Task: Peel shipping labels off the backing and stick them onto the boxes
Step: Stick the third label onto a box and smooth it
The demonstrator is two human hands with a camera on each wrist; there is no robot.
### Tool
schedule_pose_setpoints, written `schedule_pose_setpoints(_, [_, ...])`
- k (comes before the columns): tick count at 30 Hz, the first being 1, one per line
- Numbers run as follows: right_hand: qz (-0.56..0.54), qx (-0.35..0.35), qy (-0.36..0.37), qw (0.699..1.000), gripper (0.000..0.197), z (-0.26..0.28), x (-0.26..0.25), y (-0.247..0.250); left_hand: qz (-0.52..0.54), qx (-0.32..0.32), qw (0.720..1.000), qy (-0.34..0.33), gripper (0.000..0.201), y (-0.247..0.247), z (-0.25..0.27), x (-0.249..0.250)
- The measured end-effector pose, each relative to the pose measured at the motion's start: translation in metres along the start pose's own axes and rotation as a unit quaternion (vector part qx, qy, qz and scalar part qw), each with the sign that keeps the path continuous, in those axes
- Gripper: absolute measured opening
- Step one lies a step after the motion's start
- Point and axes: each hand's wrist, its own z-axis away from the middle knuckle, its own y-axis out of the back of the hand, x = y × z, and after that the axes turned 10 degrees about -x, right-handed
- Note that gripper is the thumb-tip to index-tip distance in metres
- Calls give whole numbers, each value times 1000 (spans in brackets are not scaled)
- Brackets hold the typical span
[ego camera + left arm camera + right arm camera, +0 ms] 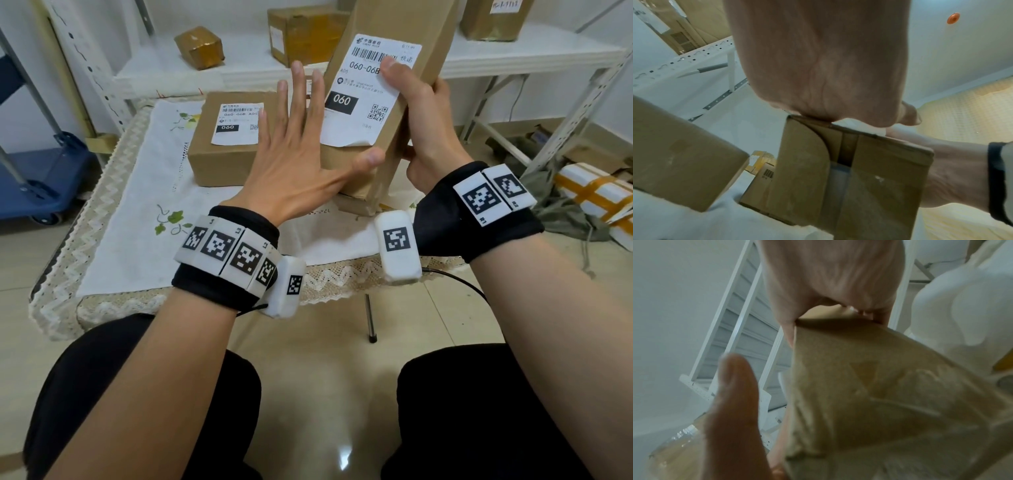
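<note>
Cardboard box (pixel 383 113), tall and tilted, is being held nearest the person, above the front of the cloth-covered table (pixel 113 260). The right hand (pixel 428 130) is gripping its right side, thumb pressing on the white label (pixel 368 92), fingers curling behind. The left hand (pixel 294 164) is lying flat against the box's left edge, fingers straight and slightly apart, thumb pressing the front near the label's bottom corner. That label is looking mostly stuck, though its lower edge seems to be hanging off the face; smoothing is probably what is left. Behind, 1 lower box (pixel 222 150) is sitting on the table, already labelled. Farther back, 3 parcels (pixel 200 48) are resting on a shelf; whether they need labels cannot be told.
</note>
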Motion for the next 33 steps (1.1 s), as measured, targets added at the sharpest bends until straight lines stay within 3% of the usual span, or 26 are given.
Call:
schedule_pose_setpoints(3, [20,20,-3,1000,104,-3,2,-1,12,9,1000,8,127,1,1,-6])
schedule_pose_setpoints(9, [45,-1,-5,999,109,-5,9,-11,-13,49,998,-23,130,10,0,6])
schedule_pose_setpoints(18, [10,-8,-18,1000,102,-5,11,-8,-91,6,993,-71,127,0,-3,16])
schedule_pose_setpoints(27, [16,40,-47,998,137,-14,15,-4,-96,-28,991,-91,123,-9,1,31])
schedule_pose_setpoints(33, [24,39,-65,997,144,-16,18,-4,-85,-33,991,-95,123,-12,2,29])
